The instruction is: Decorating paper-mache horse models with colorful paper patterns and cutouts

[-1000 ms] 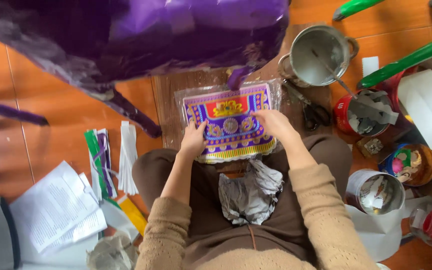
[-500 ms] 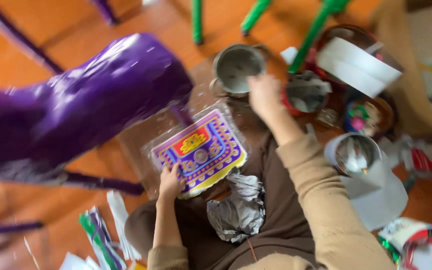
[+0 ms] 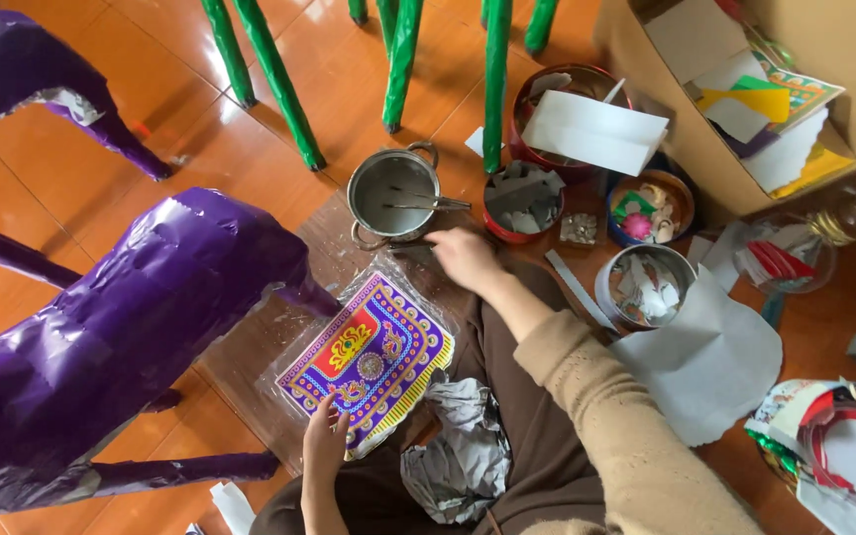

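The left of the view is filled by a large purple paper-covered figure [image 3: 121, 337], raised on legs above the orange tiled floor [image 3: 81, 178], and green wrapped legs [image 3: 279, 79] are seen at the top. At the upper right a cardboard box [image 3: 646, 119] of coloured paper sheets is placed. On a wooden board [image 3: 250, 357] in front of the seated person, a colourful patterned sheet in a clear plastic sleeve [image 3: 369, 357] is laid, with its near corner over the lap. Its lower edge is pressed by the left hand [image 3: 324, 441], the fingers being laid flat and close together on it. The right hand [image 3: 463, 260] is stretched out just below a small metal pot [image 3: 393, 193], in which thin metal tools are held; its fingers are curled, but whether anything is gripped cannot be told. Crumpled grey paper [image 3: 463, 446] is left on the lap.
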